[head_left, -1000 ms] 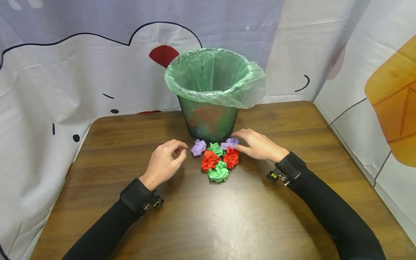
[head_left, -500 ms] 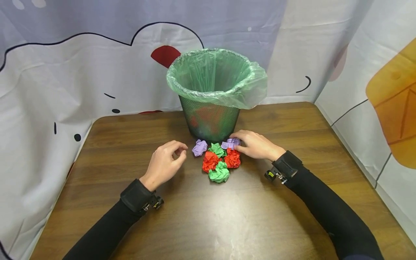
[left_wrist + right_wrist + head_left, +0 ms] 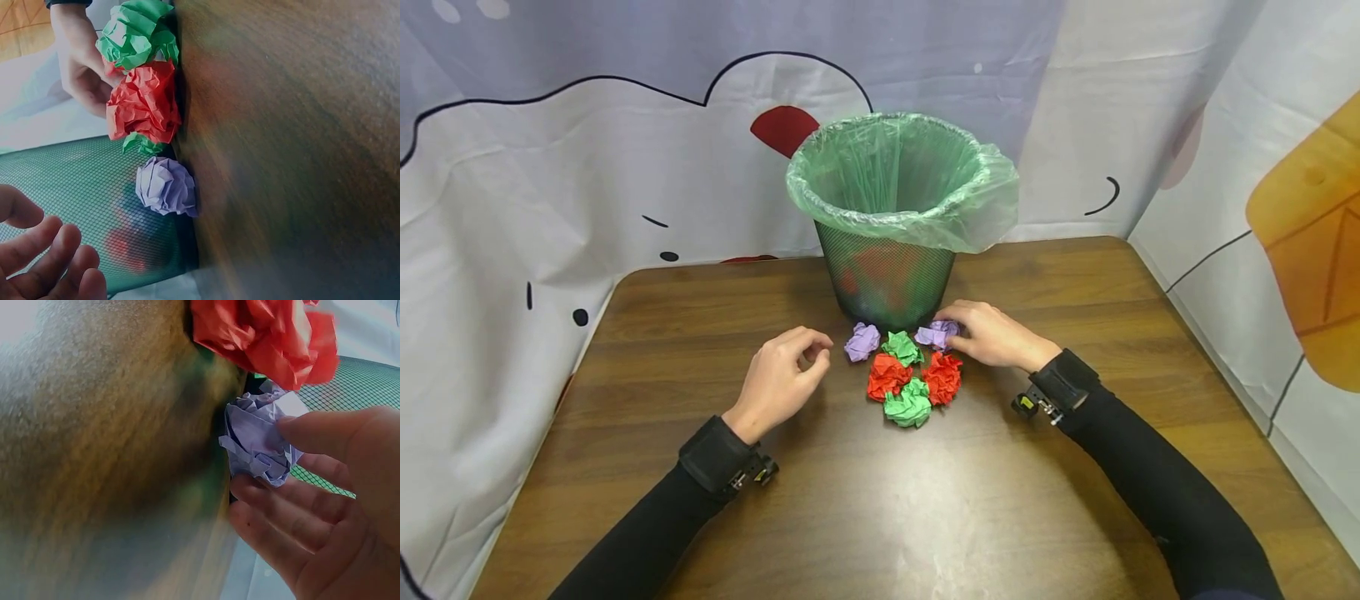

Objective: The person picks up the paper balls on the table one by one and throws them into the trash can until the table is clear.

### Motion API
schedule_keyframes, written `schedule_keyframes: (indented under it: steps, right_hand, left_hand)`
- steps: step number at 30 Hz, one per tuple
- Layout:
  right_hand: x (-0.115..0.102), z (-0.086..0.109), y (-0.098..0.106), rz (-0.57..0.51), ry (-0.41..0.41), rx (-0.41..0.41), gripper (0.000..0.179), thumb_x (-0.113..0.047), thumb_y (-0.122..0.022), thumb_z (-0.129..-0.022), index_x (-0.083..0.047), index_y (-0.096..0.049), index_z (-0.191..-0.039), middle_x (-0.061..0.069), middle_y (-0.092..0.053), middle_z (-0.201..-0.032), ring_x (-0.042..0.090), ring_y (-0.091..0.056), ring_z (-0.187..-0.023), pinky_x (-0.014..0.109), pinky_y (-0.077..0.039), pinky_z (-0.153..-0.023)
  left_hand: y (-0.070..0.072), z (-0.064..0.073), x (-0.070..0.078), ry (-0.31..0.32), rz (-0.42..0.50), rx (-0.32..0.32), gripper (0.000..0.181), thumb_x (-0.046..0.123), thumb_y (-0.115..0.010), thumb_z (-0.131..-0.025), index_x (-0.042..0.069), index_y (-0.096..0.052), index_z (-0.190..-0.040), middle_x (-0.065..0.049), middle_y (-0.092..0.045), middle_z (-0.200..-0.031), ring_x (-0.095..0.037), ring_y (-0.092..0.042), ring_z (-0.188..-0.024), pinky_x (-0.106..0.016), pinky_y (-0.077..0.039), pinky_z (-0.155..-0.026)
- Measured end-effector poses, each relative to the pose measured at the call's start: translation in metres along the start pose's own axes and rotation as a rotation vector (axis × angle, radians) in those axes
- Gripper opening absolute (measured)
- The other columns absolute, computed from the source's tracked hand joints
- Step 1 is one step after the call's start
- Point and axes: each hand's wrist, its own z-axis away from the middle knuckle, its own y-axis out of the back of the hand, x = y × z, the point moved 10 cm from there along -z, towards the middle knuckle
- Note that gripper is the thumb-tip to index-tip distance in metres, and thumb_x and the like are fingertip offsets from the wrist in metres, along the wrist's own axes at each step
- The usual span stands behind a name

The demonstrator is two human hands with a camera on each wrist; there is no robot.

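Desk [image 3: 662, 342] bears bin [image 3: 883, 275] behind balls [image 3: 889, 377]. Right hand [image 3: 996, 335] pinches right purple ball [image 3: 935, 335] from opposite sides, likely for steadiness; left hand [image 3: 777, 379] empty, relaxed.

1. Two pale purple paper balls [image 3: 862, 342], two red balls [image 3: 889, 377], two green balls [image 3: 908, 404].
2. Dark mesh-patterned bin [image 3: 887, 279]; translucent green liner [image 3: 880, 179].
3. Brown bench [image 3: 700, 292], streaked with wood grain.
4. White and lavender cloth [image 3: 610, 167], black lines, red and orange patches.
5. Black sleeves [image 3: 640, 517].
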Motion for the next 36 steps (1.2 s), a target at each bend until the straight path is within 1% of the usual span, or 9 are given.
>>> schedule_keyframes:
  steps: [4,10,15,22,28,36]
  right_hand:
    - [0.001,0.003,0.006,-0.002,-0.003,0.015,0.033,-0.015,-0.07,-0.093,-0.006,-0.067,-0.124,0.007,-0.069,-0.115,0.022,-0.065,-0.106,0.042,-0.052,-0.093]
    - [0.0,0.01,0.018,0.043,-0.027,0.033,0.032,-0.02,-0.069,-0.094,-0.01,-0.068,-0.124,0.003,-0.068,-0.114,0.019,-0.066,-0.103,0.042,-0.053,-0.089]
    - [-0.006,0.017,0.031,0.057,-0.014,0.06,0.032,-0.021,-0.069,-0.094,-0.012,-0.068,-0.124,0.001,-0.068,-0.112,0.018,-0.066,-0.099,0.042,-0.053,-0.086]
    - [-0.024,0.024,0.056,0.074,0.034,0.099,0.029,-0.021,-0.07,-0.094,-0.013,-0.068,-0.122,0.0,-0.068,-0.111,0.016,-0.065,-0.1,0.041,-0.053,-0.088]
    - [-0.04,0.027,0.077,0.116,0.066,0.126,0.028,-0.022,-0.071,-0.094,-0.017,-0.068,-0.12,-0.005,-0.067,-0.109,0.011,-0.063,-0.097,0.036,-0.052,-0.085]
    - [-0.066,0.031,0.102,0.15,0.125,0.16,0.026,-0.022,-0.072,-0.093,-0.016,-0.068,-0.118,-0.007,-0.066,-0.108,0.01,-0.062,-0.095,0.034,-0.051,-0.082]
  left_hand:
    - [0.001,0.001,0.0,-0.001,0.0,0.006,0.014,0.014,-0.06,-0.093,0.014,-0.072,-0.099,0.003,-0.065,-0.087,-0.022,-0.063,-0.081,-0.032,-0.049,-0.068]
    - [0.0,0.002,-0.002,-0.002,-0.001,0.011,0.014,0.014,-0.06,-0.092,0.015,-0.073,-0.099,0.003,-0.065,-0.086,-0.022,-0.064,-0.08,-0.031,-0.048,-0.068]
    - [-0.001,0.002,-0.002,-0.01,-0.001,0.013,0.014,0.014,-0.06,-0.092,0.015,-0.073,-0.098,0.003,-0.065,-0.087,-0.021,-0.064,-0.08,-0.031,-0.048,-0.068]
    - [-0.002,0.003,-0.003,-0.006,-0.001,0.009,0.014,0.014,-0.06,-0.092,0.015,-0.072,-0.099,0.003,-0.065,-0.087,-0.021,-0.064,-0.081,-0.031,-0.048,-0.068]
    - [-0.003,0.003,-0.003,-0.002,-0.005,0.01,0.015,0.013,-0.06,-0.091,0.015,-0.073,-0.098,0.004,-0.065,-0.086,-0.021,-0.064,-0.08,-0.031,-0.047,-0.067]
    - [-0.004,0.003,-0.001,-0.019,-0.003,0.018,0.014,0.014,-0.06,-0.09,0.015,-0.072,-0.097,0.004,-0.064,-0.085,-0.02,-0.064,-0.079,-0.031,-0.048,-0.067]
